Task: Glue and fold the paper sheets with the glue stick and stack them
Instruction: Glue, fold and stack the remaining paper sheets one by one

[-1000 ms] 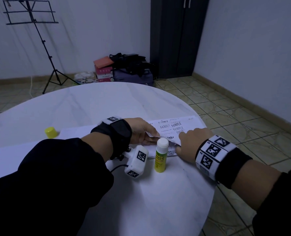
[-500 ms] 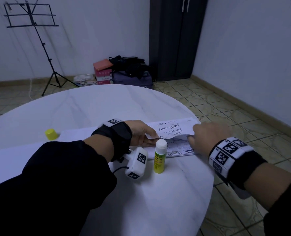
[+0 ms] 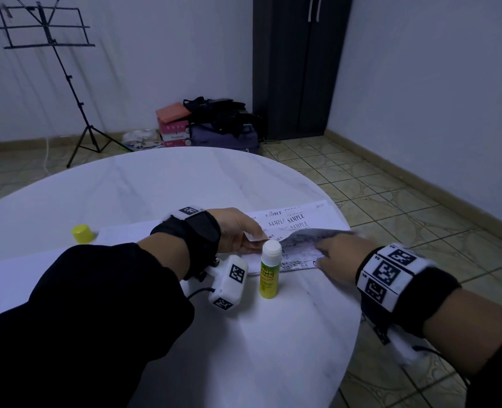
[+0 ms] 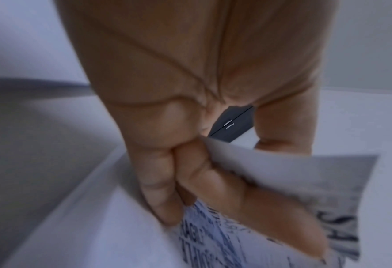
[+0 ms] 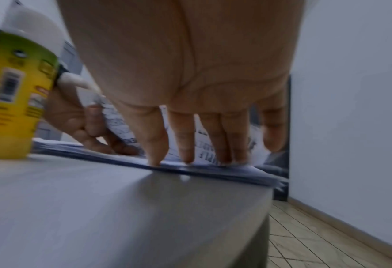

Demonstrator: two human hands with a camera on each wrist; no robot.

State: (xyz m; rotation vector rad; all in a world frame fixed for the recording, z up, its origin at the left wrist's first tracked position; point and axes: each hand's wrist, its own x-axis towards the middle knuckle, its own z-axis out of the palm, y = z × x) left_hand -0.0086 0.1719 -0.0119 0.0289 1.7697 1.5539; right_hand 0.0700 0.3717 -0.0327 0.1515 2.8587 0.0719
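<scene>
While the printed sheet [image 3: 296,228] lies near the right rim of the round surface [image 3: 155,187], left hand [image 3: 238,231] pinches its lifted flap, presumably mid-fold. Right hand [image 3: 336,257] fingers [image 5: 158,145] extended, pressing the near edge flat as anchor. Uncapped glue stick [image 3: 270,269] stands upright just beside, probably for quick reach; its yellow cap [image 3: 82,233] sits well left.

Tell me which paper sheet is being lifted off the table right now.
The printed sheet by the glue stick: left hand pinches its raised corner. The long blank sheet lies flat.

A round white marbled bench [image 3: 161,187] carries printed paper sheets [image 3: 311,216] near its right edge, an uncapped yellow glue stick [image 3: 268,275] standing upright just beside them, a yellow cap [image 3: 82,233] at the left, and plain white sheets [image 3: 126,234].
</scene>
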